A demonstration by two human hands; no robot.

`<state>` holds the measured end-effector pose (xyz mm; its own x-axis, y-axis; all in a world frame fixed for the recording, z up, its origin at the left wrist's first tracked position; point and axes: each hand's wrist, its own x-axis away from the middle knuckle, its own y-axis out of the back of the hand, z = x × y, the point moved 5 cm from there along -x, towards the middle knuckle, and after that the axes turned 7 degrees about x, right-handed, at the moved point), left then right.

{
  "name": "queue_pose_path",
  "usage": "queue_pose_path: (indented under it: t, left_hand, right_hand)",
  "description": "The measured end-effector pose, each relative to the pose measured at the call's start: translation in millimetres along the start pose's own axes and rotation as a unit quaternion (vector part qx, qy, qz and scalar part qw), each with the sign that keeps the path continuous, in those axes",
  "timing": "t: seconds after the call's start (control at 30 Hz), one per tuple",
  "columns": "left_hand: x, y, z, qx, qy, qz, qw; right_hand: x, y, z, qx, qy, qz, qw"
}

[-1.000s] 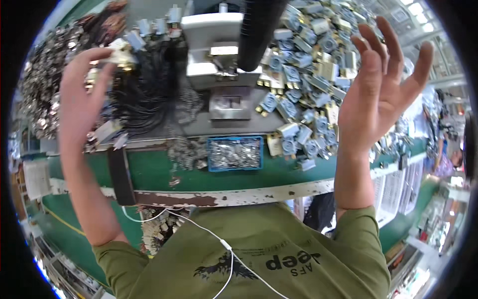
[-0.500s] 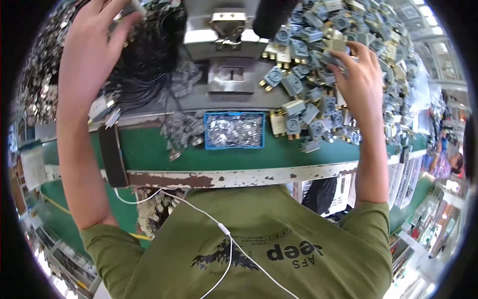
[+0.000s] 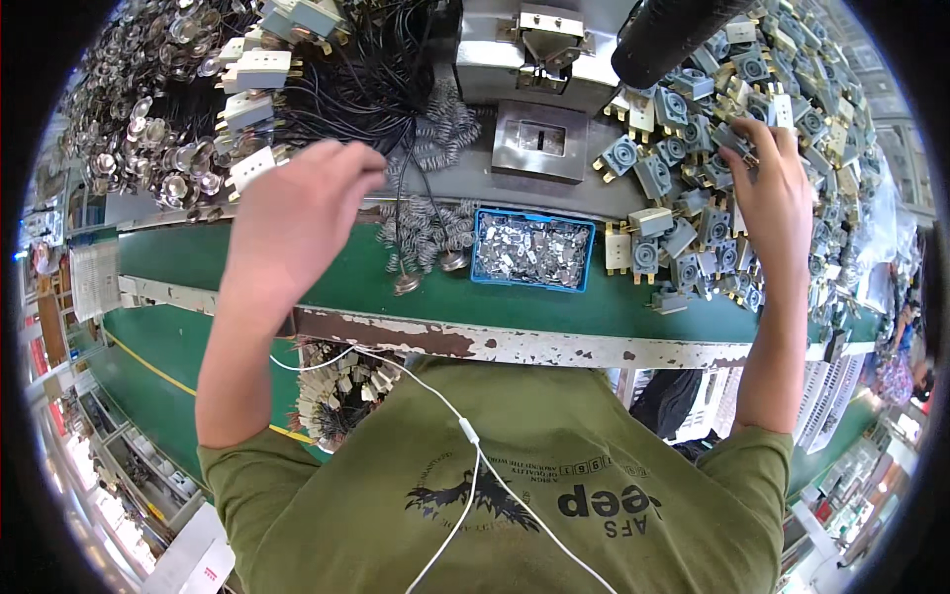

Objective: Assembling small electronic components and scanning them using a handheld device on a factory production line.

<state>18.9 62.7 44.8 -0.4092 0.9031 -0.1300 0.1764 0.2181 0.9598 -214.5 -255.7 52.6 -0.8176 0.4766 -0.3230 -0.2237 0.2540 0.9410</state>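
Note:
My left hand [image 3: 302, 203], smeared by motion, hovers over the green table edge at the left. Its thumb and forefinger are apart, and nothing shows between them. Just beyond it, several cream plug housings [image 3: 263, 69] with brass pins lie in a row beside black cables [image 3: 341, 94]. My right hand [image 3: 777, 183] reaches into a large heap of grey plug housings [image 3: 717, 228] on the right. Thumb and forefinger close around a grey housing [image 3: 734, 139] there, partly hidden by the fingers.
A metal press [image 3: 549, 45] with a steel block [image 3: 539, 141] below stands mid-back, a black cylinder [image 3: 678, 40] beside it. In front are a blue tray [image 3: 531, 286] of small metal pieces and coiled springs [image 3: 426, 233]. Round metal parts [image 3: 148, 148] are heaped far left.
My left hand has drawn back toward me from the far left, leaving a housing behind near the cables. My right hand stays at the heap. The whole view has shifted left.

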Motion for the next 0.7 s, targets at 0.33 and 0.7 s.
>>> queue_pose_path:
  t: [0.33,0.7]
  left_hand:
    - [15,-42,0,0.032,0.016,0.012,0.999]
    - [15,-10,2,0.136,0.067,-0.040,0.988]
  right_hand:
    - [-1,-1,-6,-0.039,-0.009,0.031,0.999]
    - [16,21,74,-0.300,0.106,-0.088,0.944]
